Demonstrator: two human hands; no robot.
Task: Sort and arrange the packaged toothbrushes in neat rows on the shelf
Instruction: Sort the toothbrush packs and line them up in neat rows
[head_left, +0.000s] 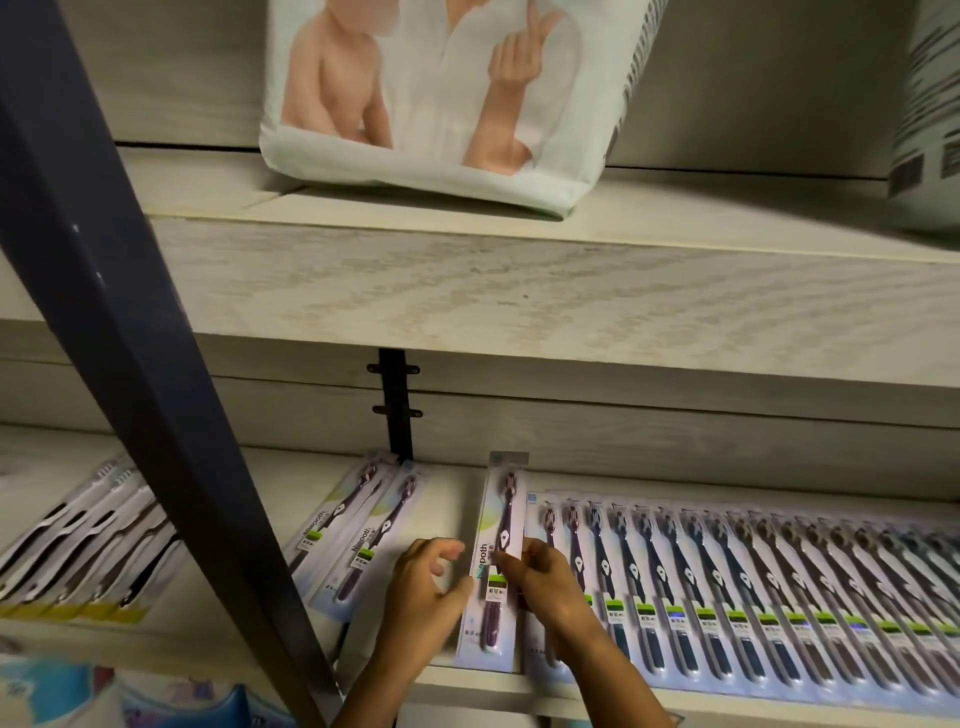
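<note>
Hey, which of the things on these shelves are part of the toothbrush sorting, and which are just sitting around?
Job:
toothbrush pack, pinched by right hand
left hand at its edge
overlapped row of packs
two loose packs

Lying about:
photo-printed bag
striped bag
colourful packets below

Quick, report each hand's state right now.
Left hand: open, fingers loosely curled, holding nothing.
Right hand: grip closed, pinching the toothbrush pack.

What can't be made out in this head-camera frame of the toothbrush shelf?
Head view:
- Long row of purple-handled toothbrush packs: right end cut off by frame edge.
- Dark-handled packs at left: partly behind dark blue upright post.
- Left hand: motion-blurred; grip on single white toothbrush pack unclear.
</note>
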